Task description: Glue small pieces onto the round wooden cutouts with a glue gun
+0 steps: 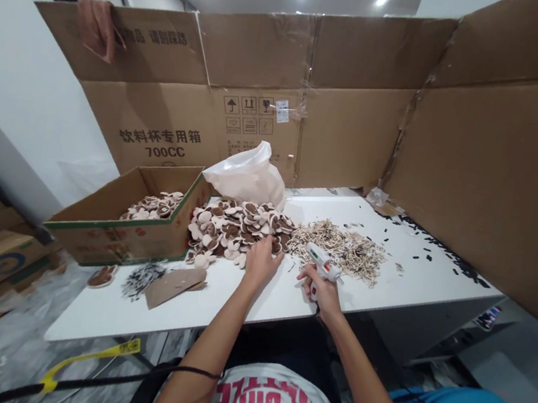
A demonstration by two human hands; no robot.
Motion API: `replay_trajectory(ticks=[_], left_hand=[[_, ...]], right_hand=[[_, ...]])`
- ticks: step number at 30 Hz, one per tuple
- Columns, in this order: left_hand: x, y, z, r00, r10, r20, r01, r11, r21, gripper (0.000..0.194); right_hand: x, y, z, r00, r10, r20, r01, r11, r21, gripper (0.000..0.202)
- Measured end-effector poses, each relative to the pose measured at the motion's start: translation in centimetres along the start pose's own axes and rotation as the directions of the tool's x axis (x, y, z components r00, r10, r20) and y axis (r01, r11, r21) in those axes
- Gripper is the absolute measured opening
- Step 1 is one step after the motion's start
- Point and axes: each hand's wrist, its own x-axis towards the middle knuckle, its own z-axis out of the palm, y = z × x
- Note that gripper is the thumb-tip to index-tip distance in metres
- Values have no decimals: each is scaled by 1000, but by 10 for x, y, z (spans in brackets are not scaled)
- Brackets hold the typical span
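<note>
My left hand [263, 260] reaches to the front right edge of a heap of pale and brown felt-like pieces [225, 225]. Its thumb and fingers look spread, with fingertips against the pieces; nothing is plainly held. In my right hand [321, 290] is a white glue gun [324, 262], gripped by its handle, nozzle pointing up and left. Just behind the gun spreads a pile of thin beige loops or strings [343, 246].
At left stands an open cardboard box [117, 233] holding more pieces. A white plastic bag [252, 175] sits behind the heap. Grey strips [142, 280] and cardboard pieces [175, 285] lie front left. Small black bits [443, 251] scatter right. Tall cardboard walls [354, 133] enclose the table.
</note>
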Motion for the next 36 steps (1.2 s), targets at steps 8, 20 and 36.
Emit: replay_trajectory(ticks=[8,20,36], left_hand=[[-14,3,-15,994,73,-87,-88,978,-190,18],[-59,17,-14,961,-236,142,209,291,-933,36],[-59,5,-2,920,-352,171,257,215,-942,44]], right_hand=[[-1,-4,4,999,23,-27,-22,999,48,46],[-8,-16,3,992,122,9,-120,987,-102,50],[-11,-19,-3,933,190,305,-162,980,-115,47]])
